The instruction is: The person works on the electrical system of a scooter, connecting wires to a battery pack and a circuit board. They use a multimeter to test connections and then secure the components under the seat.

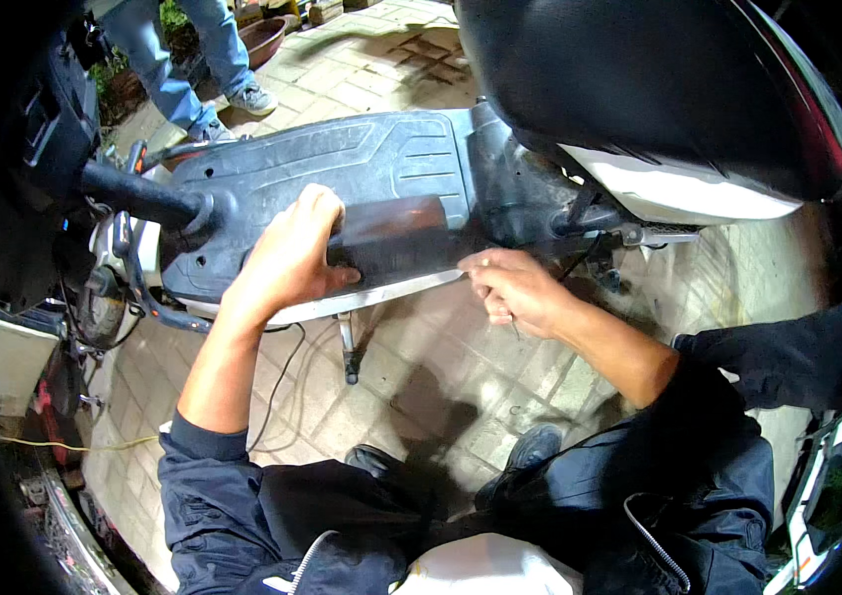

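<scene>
In front of me stands a scooter with a grey plastic footboard (282, 164). A dark, box-like piece (391, 238), smeared by motion, lies along the footboard's near side. My left hand (294, 253) is closed round its left end, the thumb at the near edge and the fingers on top. By the piece's right end is my right hand (515, 290), fingers curled in a pinch. Something thin seems to stick out below those fingers, too small to name. The white side trim (391, 295) runs just under the dark piece.
The black seat (629, 79) overhangs at the upper right. At left rises the steering column (143, 193). A kickstand (348, 347) and a black cable (287, 382) are below the footboard. Another person's jeans-clad legs (168, 64) stand beyond, near a brown bowl (262, 42).
</scene>
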`<move>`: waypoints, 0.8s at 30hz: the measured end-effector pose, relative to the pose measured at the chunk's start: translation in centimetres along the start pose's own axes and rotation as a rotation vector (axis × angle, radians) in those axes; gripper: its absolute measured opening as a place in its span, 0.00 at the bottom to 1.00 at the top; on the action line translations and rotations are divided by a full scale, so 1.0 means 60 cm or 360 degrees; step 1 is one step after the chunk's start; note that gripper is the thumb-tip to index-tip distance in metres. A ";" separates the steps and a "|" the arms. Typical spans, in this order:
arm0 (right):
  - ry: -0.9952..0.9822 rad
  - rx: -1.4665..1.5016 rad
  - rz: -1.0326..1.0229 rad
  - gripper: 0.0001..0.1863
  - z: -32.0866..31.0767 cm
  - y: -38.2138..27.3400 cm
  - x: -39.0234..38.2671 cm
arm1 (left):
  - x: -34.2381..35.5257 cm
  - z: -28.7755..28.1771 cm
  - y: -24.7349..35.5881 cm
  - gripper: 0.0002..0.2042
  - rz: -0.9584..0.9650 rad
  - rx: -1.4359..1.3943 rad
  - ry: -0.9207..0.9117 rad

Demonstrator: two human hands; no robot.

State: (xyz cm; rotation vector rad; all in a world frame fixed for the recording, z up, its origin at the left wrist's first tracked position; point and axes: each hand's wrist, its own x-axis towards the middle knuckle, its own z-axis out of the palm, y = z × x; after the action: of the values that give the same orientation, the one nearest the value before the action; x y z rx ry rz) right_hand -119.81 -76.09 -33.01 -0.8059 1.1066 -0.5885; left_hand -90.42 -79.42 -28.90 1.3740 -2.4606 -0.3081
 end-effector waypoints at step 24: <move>-0.0103 -0.1148 -0.0865 0.34 0.056 -0.053 -0.063 | -0.016 0.082 0.006 0.35 -0.0141 0.0774 0.0434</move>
State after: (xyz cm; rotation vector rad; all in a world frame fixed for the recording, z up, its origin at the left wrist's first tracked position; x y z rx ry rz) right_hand -118.05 -74.17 -27.61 -1.7732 1.0418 -0.6029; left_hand -92.00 -78.23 -33.54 1.5825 -2.3313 0.4628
